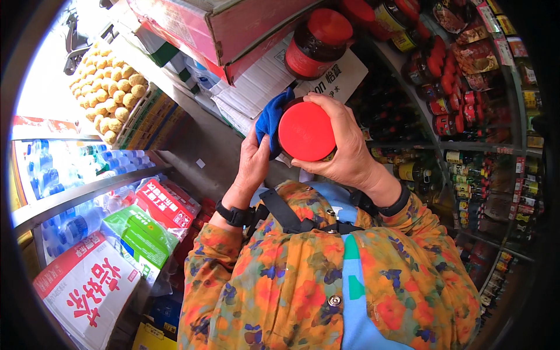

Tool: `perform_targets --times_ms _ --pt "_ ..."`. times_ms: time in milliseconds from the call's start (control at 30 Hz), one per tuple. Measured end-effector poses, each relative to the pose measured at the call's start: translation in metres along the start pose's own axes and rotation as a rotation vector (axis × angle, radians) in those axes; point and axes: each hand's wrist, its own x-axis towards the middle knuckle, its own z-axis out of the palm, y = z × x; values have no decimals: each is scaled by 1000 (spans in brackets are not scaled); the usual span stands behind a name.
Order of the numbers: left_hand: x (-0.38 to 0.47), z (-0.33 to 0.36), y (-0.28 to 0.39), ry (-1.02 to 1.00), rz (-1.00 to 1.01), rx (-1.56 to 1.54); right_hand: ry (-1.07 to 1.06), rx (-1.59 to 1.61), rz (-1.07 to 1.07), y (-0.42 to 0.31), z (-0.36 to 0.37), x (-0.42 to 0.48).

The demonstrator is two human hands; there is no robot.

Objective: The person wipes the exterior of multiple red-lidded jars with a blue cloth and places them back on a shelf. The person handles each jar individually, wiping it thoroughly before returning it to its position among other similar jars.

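My right hand (345, 135) grips a dark jar with a red lid (307, 131), its lid facing up toward me. A blue cloth (272, 122) is held in my left hand (254, 153) and pressed against the left side of that jar. Most of the jar's body is hidden below the lid. Just beyond my hands, a second red-lidded jar (318, 43) with a red label stands on a white cardboard carton (350, 72) that bears printing.
Pink cartons (214, 35) are stacked ahead. Shelves at right hold red-lidded jars (437, 74) and bottles (413, 172). At left are round brown goods (109, 89), water bottles (78, 223), a green package (140, 236) and a white box (87, 284). Grey floor (197, 144) shows between.
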Motion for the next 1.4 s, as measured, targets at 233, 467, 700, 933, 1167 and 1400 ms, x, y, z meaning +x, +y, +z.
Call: perform_targets --times_ms 233,467,700,933,1167,1400 --pt "-21 6 32 -121 52 266 113 -132 110 -4 5 -10" --pt "-15 25 46 -162 228 461 -53 -262 82 -26 -11 -14" --pt "-15 13 53 -268 175 487 -195 -232 105 -32 -29 -17" --pt "-18 1 52 -345 -3 376 -184 -330 103 -36 -23 -24" --pt "-33 0 43 -299 -91 167 -191 -312 118 -42 -18 -30" --pt "-46 -2 39 -242 -107 45 -218 -220 98 -47 -18 -29"
